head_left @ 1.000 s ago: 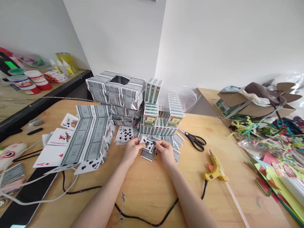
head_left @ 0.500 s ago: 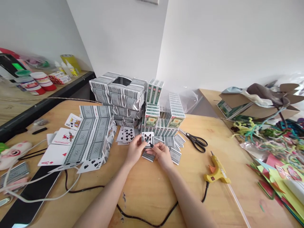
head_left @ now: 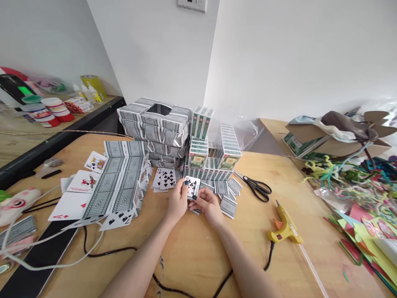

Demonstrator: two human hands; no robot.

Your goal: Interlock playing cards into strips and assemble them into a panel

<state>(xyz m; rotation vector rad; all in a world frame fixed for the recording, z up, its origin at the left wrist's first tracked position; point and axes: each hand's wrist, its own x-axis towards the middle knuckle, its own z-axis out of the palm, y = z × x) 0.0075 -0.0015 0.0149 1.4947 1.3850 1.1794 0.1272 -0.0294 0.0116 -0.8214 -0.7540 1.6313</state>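
Observation:
A ten of clubs playing card is held between my two hands, face toward me and slightly tilted. My left hand pinches its left side, thumb on the face. My right hand grips the lower right corner with thumb and fingers. Whether more cards lie behind it I cannot tell. Just beyond are loose cards lying face down and a few face-up cards. Left of my hands lies a folded panel made of joined cards, with grey patterned backs showing.
Behind stand stacked card-covered boxes and packed card decks. To the right lie black scissors and a yellow glue gun, its black cord crossing the front. Pipe cleaners and a cardboard box lie far right.
The card has tilted and turned slightly between my hands. My left thumb has shifted up its left side, and the right hand has dropped slightly at the lower corner.

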